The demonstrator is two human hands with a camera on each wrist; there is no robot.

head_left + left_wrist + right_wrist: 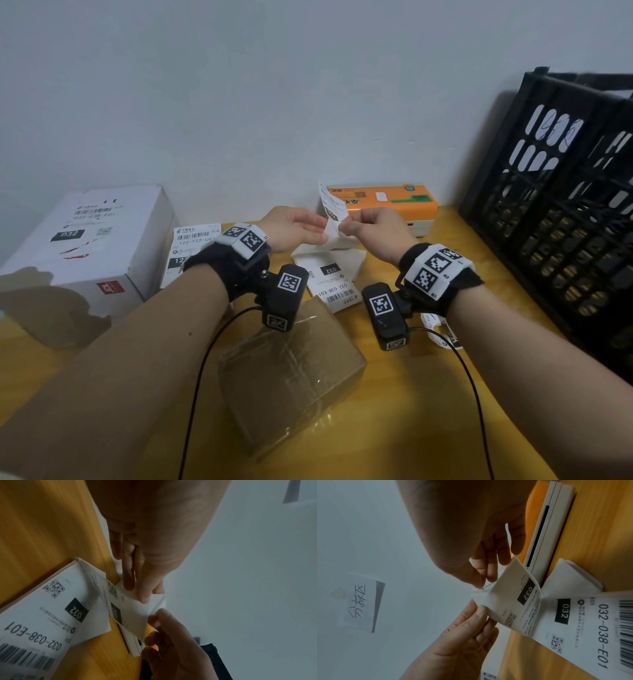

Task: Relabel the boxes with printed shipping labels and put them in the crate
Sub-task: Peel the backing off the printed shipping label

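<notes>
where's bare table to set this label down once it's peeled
Bare wood lies along the near edge of the table, between the brown box and the black crate, and near left, in front of the white box. The middle is crowded: label stack, printer and both hands on the label.

Both forearms are bare, and each wrist wears a black strap (219,260) topped with white blocks printed in black square codes. Below each strap hangs a small black camera (385,313) bearing the same codes, and a thin black cable (202,373) trails from it.
</notes>
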